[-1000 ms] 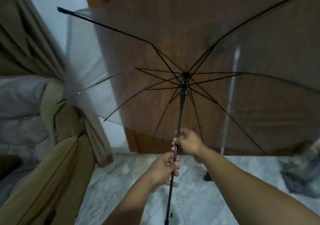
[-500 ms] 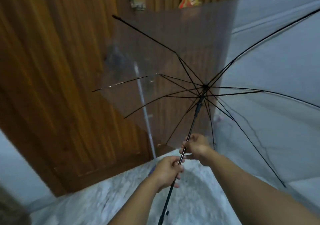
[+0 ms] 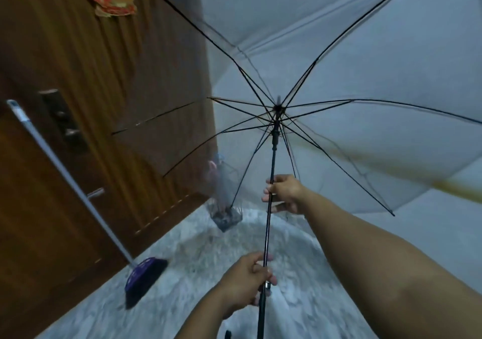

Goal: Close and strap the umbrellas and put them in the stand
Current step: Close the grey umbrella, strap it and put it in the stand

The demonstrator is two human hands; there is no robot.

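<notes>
**Open umbrella in both hands, closing not yet begun**

Head view: a person is holding a fully open transparent umbrella with black ribs (image 3: 339, 82) out in front, its canopy spreading across the upper right. The right hand (image 3: 285, 193) is grasping the thin black metal shaft (image 3: 271, 171) a little way below the runner, fingers curling round it. The left hand (image 3: 246, 280) is gripping the same shaft lower down, near the handle end, which is running out of the bottom edge. Judging by the spread ribs, the closing is only about to start: the runner is sitting up near the hub, so collapsing, strapping and stowing are all left for this umbrella. A clear, boxy container with a dark base (image 3: 225, 203), probably the stand, is standing on the floor beside the door and seems to be holding something folded; the blur is hiding what. The floor is pale mottled stone (image 3: 198, 265). A brown wooden door (image 3: 78, 103) is filling the left, with a purple-headed broom (image 3: 142, 277) leaning against it.
</notes>
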